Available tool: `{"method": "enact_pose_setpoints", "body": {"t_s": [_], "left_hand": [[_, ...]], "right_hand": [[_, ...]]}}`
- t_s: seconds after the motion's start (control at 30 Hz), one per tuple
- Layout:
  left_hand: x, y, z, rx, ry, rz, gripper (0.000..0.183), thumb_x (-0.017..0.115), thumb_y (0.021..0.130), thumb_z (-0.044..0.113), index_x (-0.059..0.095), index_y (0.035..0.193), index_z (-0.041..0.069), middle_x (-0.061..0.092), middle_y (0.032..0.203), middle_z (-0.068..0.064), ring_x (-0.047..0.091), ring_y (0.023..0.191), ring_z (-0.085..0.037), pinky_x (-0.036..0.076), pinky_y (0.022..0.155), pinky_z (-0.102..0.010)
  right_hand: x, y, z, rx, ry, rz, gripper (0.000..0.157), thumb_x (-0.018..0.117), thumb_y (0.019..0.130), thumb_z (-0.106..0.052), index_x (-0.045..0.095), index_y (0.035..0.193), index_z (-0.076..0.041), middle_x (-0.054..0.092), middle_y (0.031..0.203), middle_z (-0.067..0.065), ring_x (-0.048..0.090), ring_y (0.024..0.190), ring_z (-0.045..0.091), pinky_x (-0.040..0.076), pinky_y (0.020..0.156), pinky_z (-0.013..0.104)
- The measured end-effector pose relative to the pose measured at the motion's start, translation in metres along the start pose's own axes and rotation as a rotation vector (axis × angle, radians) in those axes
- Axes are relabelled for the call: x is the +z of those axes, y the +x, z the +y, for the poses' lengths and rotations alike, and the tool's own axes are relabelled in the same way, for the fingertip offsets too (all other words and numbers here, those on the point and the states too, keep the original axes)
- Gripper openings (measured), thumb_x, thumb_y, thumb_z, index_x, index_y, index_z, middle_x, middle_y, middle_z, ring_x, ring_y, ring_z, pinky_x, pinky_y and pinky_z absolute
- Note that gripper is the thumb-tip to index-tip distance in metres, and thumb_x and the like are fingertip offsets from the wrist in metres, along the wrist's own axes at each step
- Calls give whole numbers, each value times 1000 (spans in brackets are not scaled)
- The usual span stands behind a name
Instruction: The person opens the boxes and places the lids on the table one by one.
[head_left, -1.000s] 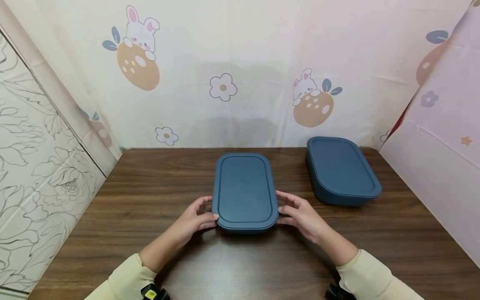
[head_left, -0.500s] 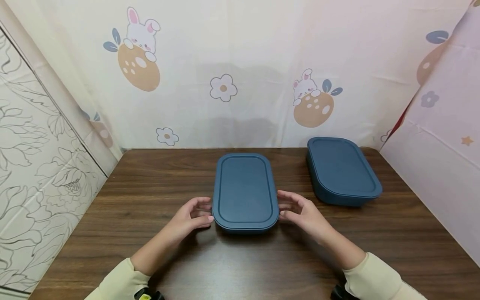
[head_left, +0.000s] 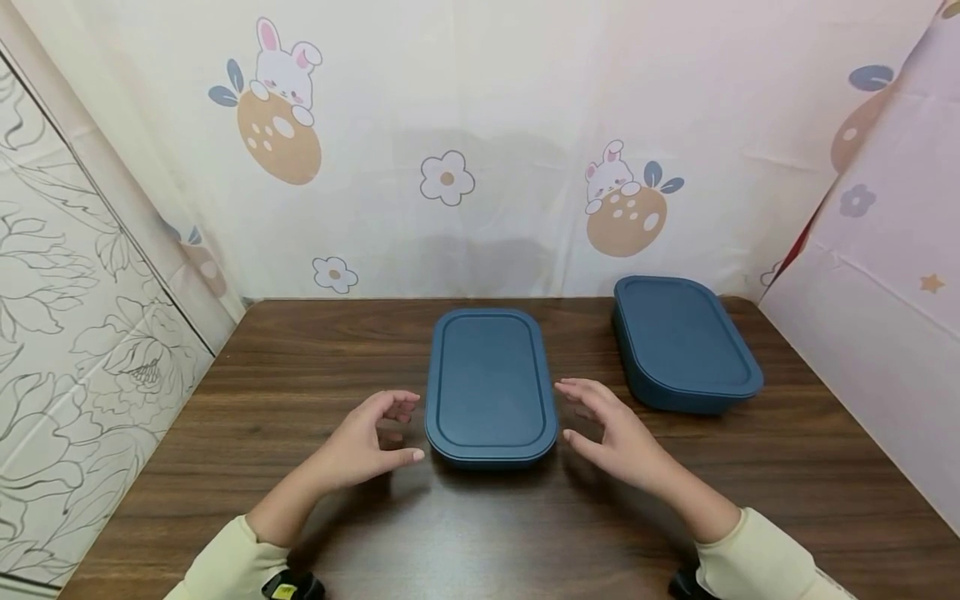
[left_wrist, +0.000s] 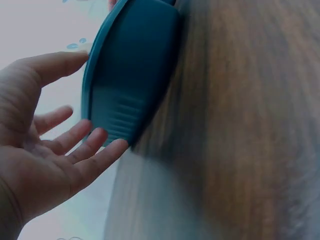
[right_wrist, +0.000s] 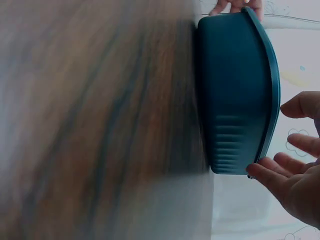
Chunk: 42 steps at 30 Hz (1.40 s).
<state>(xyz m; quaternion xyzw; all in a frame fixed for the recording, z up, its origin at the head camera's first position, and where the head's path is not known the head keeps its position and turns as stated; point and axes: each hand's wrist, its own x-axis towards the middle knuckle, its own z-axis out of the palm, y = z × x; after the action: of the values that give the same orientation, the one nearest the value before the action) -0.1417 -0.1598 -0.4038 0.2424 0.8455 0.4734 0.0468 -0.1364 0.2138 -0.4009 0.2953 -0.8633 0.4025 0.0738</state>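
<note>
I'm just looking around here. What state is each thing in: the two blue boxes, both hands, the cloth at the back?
Middle box: closed, sitting on the table, gripped by neither hand.
Other box: closed, sitting near the table's back right corner.
Left hand: open, beside the middle box, holding nothing.
Right hand: open, on the box's other side, holding nothing.
Cloth: hanging, lightly creased.

Tabletop [right_wrist: 100,120] blurry in wrist views, inside of middle box [head_left: 491,383] hidden.
</note>
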Motion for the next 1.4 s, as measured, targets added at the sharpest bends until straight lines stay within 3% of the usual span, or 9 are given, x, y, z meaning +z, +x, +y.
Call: {"method": "enact_pose_setpoints", "body": {"t_s": [0.17, 0.3, 0.5, 0.6, 0.7, 0.87, 1.07, 1.4], "left_hand": [[-7, -1, 4, 116, 137, -32, 37, 81, 81, 29, 63, 109, 11, 57, 116, -2, 57, 105, -23, 54, 85, -44], [-11, -2, 15, 167, 249, -27, 27, 81, 81, 31, 64, 99, 20, 57, 105, 8, 60, 98, -20, 54, 82, -41], [-13, 2, 33, 281, 452, 11, 34, 83, 77, 32, 67, 102, 16, 60, 102, 9, 58, 97, -11, 51, 84, -35], [-12, 5, 42, 332, 490, 32, 39, 84, 76, 31, 67, 106, 13, 59, 105, 9, 56, 100, -11, 50, 85, -35], [-11, 8, 49, 377, 510, 34, 39, 84, 76, 30, 68, 107, 12, 59, 107, 8, 54, 101, -12, 50, 84, -34], [-3, 13, 57, 462, 555, -4, 43, 83, 78, 31, 66, 112, 11, 59, 111, 3, 54, 99, -14, 50, 81, -32], [9, 21, 64, 537, 607, -80, 44, 82, 78, 30, 66, 113, 10, 59, 111, 0, 55, 97, -17, 50, 80, -31], [24, 33, 77, 507, 757, -254, 46, 77, 83, 37, 64, 121, 14, 57, 128, -11, 54, 116, -27, 48, 95, -42]], "right_hand": [[-2, -2, -3, -50, -102, -6, 55, 74, 83, 0, 54, 135, -1, 46, 141, 17, 50, 124, 30, 51, 92, 47], [-7, -3, -7, -98, -182, -12, 51, 77, 82, -6, 60, 130, -6, 45, 143, 11, 49, 125, 29, 51, 92, 42], [-20, 1, -13, -292, -331, -10, 47, 83, 74, -7, 67, 118, -9, 51, 137, 11, 52, 120, 28, 48, 90, 32], [-28, 7, -17, -405, -387, 2, 48, 85, 71, -5, 68, 115, -10, 54, 133, 13, 54, 116, 29, 49, 84, 34], [-34, 12, -21, -459, -406, -13, 46, 85, 69, -4, 69, 111, -12, 55, 131, 12, 54, 114, 29, 51, 81, 38], [-35, 17, -23, -455, -398, -81, 40, 86, 67, -3, 72, 104, -11, 58, 126, 10, 55, 113, 27, 54, 80, 41], [-30, 18, -21, -435, -402, -161, 40, 87, 69, -7, 72, 107, -13, 57, 128, 13, 54, 117, 28, 55, 81, 40], [-21, 25, -20, -430, -336, -263, 39, 85, 74, -8, 71, 110, -15, 57, 131, 12, 52, 121, 29, 53, 88, 43]]}}
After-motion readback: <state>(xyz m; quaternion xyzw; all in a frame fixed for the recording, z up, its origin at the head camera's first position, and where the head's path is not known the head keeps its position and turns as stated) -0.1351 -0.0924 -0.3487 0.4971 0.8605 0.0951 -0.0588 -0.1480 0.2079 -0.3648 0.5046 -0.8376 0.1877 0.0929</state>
